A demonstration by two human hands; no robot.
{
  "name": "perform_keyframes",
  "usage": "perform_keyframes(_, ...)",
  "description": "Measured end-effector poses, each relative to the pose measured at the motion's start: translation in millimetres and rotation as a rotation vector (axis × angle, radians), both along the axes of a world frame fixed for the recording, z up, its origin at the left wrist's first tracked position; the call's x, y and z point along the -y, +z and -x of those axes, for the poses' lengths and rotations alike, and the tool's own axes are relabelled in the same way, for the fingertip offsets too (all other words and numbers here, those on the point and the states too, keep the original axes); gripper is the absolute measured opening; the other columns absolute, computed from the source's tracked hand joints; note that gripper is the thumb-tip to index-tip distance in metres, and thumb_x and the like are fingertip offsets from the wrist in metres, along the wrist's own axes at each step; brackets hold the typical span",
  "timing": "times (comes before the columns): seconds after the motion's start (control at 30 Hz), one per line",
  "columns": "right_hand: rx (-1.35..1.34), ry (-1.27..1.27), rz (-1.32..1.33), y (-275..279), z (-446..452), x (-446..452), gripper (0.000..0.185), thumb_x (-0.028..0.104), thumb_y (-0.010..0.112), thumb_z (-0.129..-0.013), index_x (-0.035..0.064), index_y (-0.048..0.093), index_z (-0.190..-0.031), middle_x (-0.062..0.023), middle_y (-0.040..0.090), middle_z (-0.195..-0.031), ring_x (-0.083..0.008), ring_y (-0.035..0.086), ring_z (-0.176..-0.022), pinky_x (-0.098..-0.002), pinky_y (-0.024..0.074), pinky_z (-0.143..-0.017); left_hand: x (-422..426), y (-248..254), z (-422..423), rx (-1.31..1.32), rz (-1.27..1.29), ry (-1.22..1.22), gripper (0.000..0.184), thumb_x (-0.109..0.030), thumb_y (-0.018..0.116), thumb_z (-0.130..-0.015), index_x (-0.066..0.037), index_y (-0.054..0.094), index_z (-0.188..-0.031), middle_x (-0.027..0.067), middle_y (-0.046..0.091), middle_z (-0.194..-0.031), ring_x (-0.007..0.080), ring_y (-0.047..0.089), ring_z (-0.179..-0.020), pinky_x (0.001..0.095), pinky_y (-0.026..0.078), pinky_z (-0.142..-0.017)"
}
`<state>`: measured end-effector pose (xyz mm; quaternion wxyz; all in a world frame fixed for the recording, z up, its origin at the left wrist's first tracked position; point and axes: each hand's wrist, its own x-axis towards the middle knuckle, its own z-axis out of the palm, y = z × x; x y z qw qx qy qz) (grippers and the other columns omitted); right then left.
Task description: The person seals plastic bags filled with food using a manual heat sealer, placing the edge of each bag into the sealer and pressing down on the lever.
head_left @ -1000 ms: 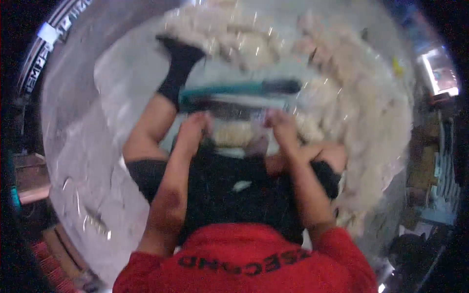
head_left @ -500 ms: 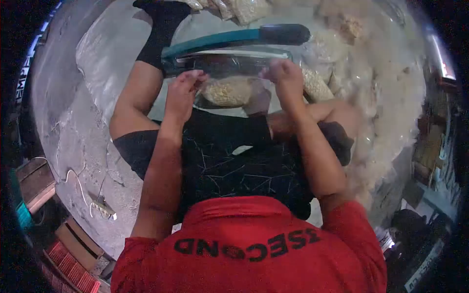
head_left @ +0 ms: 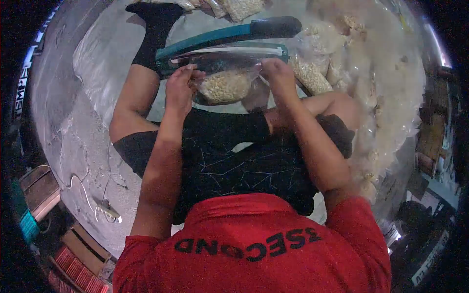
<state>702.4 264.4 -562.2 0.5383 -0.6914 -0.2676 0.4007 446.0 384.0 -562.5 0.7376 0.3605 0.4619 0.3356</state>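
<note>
A clear plastic bag with small pale pieces in its lower part lies in front of my lap. My left hand pinches its upper left corner, and my right hand pinches the upper right one. Between them the bag's top edge is stretched out beside a teal bag sealer. The sealer's long arm, black at its right end, is raised above the base. Just what the pale pieces are, I cannot tell.
Several filled bags lie to the right of the sealer, and more bags lie at the far edge. A white cable with a power strip rests on the floor at left. Red crates stand lower left.
My hands have drawn the bag's top edge taut, and the right hand has shifted slightly left. The whole view has moved a little; the sealer's arm stays raised.
</note>
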Motion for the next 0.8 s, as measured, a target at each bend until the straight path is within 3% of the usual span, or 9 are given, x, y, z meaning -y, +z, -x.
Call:
perform_keyframes(0.1, -0.076, -0.025, -0.055, -8, 2, 0, 0.020, 0.020, 0.060, -0.099, 0.0007, 0.068, -0.102, -0.0063, 0.071, -0.093, -0.0155, 0.064, -0.084, -0.0302, 0.0518, -0.079, 3, 3, -1, 0.055, -0.037, -0.030, 0.025, -0.027, 0.059, -0.101, -0.004, 0.064, -0.109, 0.0086, 0.072, -0.094, 0.0126, 0.064, -0.083, 0.0255, 0.044, -0.067)
perform_keyframes(0.33, 0.045, -0.042, 0.037, -13, -2, -7, 0.021, 0.019, 0.059, -0.100, 0.0005, 0.068, -0.104, -0.0062, 0.071, -0.093, -0.0141, 0.065, -0.081, -0.0295, 0.0524, -0.073, 3, -5, -14, 0.045, -0.056, 0.044, 0.023, -0.025, 0.058, -0.102, -0.003, 0.065, -0.108, 0.0094, 0.072, -0.096, 0.0153, 0.065, -0.085, 0.0274, 0.045, -0.070)
perform_keyframes(0.43, 0.079, -0.061, 0.028, -12, -4, -11, 0.023, 0.022, 0.060, -0.099, 0.0006, 0.070, -0.103, -0.0064, 0.072, -0.092, -0.0142, 0.065, -0.078, -0.0299, 0.0519, -0.068, -2, -9, -16, -0.057, -0.150, -0.012, 0.022, -0.023, 0.058, -0.101, -0.003, 0.065, -0.106, 0.0100, 0.072, -0.096, 0.0174, 0.066, -0.086, 0.0309, 0.048, -0.076)
perform_keyframes(0.5, 0.142, -0.069, 0.028, -7, -3, -11, 0.027, 0.026, 0.063, -0.098, 0.0000, 0.072, -0.099, -0.0066, 0.072, -0.085, -0.0138, 0.065, -0.075, -0.0298, 0.0510, -0.065, -3, -8, -22, 0.084, 0.003, 0.092, 0.021, -0.021, 0.058, -0.101, -0.002, 0.066, -0.108, 0.0095, 0.071, -0.095, 0.0186, 0.066, -0.087, 0.0320, 0.049, -0.080)
perform_keyframes(0.73, 0.398, -0.098, 0.103, -3, -6, -13, 0.036, 0.033, 0.065, -0.095, -0.0020, 0.074, -0.093, -0.0094, 0.071, -0.073, -0.0163, 0.065, -0.066, -0.0335, 0.0511, -0.063, -9, -17, -27, 0.133, -0.021, 0.077, 0.021, -0.019, 0.059, -0.100, -0.002, 0.065, -0.110, 0.0077, 0.070, -0.098, 0.0184, 0.066, -0.089, 0.0315, 0.050, -0.079)
perform_keyframes(0.8, 0.431, -0.088, 0.196, 7, -5, -14, 0.035, 0.036, 0.069, -0.089, 0.0016, 0.075, -0.094, -0.0176, 0.074, -0.091, -0.0332, 0.072, -0.085, -0.0414, 0.0551, -0.078, -6, -8, -28, 0.129, 0.010, 0.101, 0.020, -0.017, 0.060, -0.100, -0.001, 0.065, -0.111, 0.0079, 0.070, -0.100, 0.0184, 0.066, -0.091, 0.0329, 0.051, -0.080)
